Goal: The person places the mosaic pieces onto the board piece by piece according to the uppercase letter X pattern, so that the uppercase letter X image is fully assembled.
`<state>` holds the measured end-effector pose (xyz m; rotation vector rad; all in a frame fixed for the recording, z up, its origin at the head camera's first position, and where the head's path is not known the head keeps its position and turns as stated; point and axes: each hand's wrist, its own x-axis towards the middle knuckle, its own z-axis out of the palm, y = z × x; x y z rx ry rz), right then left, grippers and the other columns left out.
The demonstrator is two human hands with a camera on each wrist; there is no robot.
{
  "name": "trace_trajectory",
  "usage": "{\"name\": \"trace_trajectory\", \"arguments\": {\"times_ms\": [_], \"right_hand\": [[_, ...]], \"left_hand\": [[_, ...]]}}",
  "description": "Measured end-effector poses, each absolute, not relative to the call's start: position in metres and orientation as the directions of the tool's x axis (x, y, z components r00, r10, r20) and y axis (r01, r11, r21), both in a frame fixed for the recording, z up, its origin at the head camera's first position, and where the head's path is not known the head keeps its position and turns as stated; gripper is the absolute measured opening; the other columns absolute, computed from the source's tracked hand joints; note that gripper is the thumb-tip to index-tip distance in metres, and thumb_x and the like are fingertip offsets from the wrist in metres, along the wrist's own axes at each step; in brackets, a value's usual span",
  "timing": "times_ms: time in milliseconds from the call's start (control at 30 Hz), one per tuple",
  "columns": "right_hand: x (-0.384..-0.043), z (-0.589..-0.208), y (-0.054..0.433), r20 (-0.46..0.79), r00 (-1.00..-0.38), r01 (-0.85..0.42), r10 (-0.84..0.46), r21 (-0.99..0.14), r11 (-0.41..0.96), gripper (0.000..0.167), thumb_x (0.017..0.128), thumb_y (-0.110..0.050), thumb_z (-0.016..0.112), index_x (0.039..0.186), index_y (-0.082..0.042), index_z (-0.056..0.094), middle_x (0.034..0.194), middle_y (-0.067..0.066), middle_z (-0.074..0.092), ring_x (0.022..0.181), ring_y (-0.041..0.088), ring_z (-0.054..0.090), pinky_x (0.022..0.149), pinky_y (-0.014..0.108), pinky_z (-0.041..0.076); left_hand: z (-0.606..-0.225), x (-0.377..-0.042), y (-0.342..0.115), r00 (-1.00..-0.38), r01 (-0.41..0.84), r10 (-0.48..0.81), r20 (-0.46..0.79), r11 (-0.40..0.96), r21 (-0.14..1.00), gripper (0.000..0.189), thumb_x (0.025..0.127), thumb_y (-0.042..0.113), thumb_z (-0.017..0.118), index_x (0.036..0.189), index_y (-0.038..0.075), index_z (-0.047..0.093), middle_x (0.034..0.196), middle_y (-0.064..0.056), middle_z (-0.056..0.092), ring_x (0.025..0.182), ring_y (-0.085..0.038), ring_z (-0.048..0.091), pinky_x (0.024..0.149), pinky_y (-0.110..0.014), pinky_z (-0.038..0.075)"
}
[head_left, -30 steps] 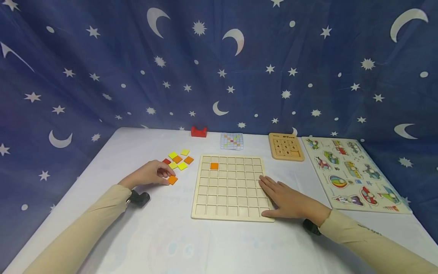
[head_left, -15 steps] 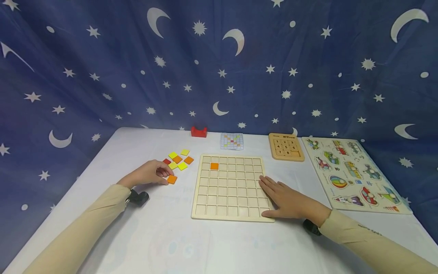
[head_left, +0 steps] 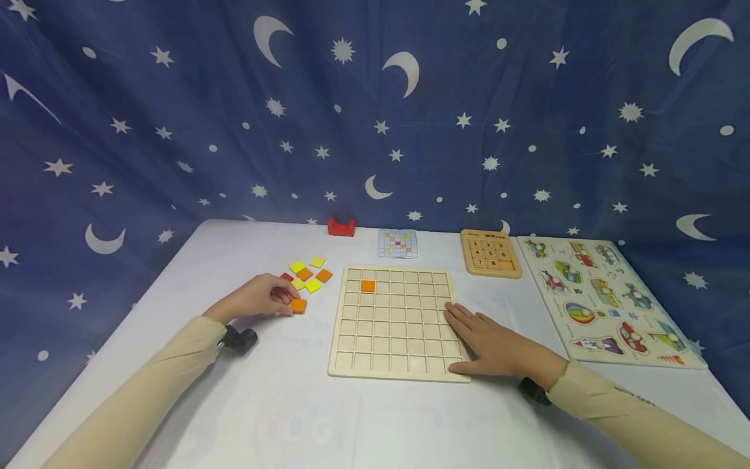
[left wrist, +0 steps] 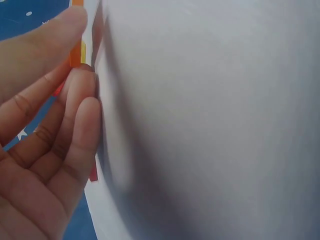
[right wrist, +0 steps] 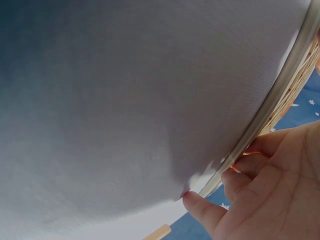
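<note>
In the head view my left hand (head_left: 262, 296) pinches an orange square tile (head_left: 299, 306) between thumb and fingers, left of the grid board. The left wrist view shows the thumb against the same orange tile (left wrist: 76, 54), seen edge-on; the other fingers are loosely curled. My right hand (head_left: 492, 342) lies with straight fingers on the right edge of the wooden grid board (head_left: 381, 326). From the right wrist, the fingers touch the board's rim (right wrist: 265, 112). One orange tile (head_left: 368, 286) sits in a cell near the board's upper left.
Several loose yellow tiles (head_left: 314, 286), orange tiles (head_left: 324, 275) and a partly hidden red tile (head_left: 286, 277) lie beyond the left hand. Behind the board are a red holder (head_left: 342, 227), a pattern card (head_left: 398, 243) and a number puzzle (head_left: 491, 254). A picture puzzle board (head_left: 609, 299) lies at right.
The pinched orange tile has shifted slightly to the right with the left hand and now looks slightly raised, its front edge showing. The right hand and the board have not moved.
</note>
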<state>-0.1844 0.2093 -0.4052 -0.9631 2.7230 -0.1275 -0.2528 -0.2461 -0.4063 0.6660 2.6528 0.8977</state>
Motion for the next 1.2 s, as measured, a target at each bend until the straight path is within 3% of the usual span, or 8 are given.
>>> {"name": "trace_trajectory", "arguments": {"times_ms": [633, 1200], "right_hand": [[-0.185, -0.408, 0.210, -0.192, -0.750, -0.612, -0.632, -0.160, 0.775, 0.102, 0.082, -0.073, 0.045, 0.149, -0.002, 0.018, 0.157, 0.015, 0.015, 0.145, 0.032, 0.017, 0.111, 0.056, 0.027], [-0.186, -0.409, 0.211, -0.191, -0.752, -0.614, -0.631, -0.145, 0.776, 0.102, 0.081, -0.074, 0.044, 0.149, -0.002, 0.018, 0.157, 0.015, 0.015, 0.145, 0.032, 0.018, 0.111, 0.055, 0.028]], "left_hand": [[-0.387, -0.257, -0.191, -0.886, 0.366, 0.460, 0.063, 0.607, 0.705, 0.027, 0.074, 0.010, 0.078, 0.099, 0.005, 0.070, 0.094, -0.008, 0.069, 0.080, -0.014, 0.060, 0.074, -0.022, 0.052], [-0.385, -0.269, -0.145, -0.893, 0.373, 0.434, 0.119, 0.567, 0.734, 0.025, 0.074, 0.011, 0.079, 0.097, 0.005, 0.071, 0.086, -0.008, 0.068, 0.075, -0.013, 0.057, 0.072, -0.022, 0.050]]}}
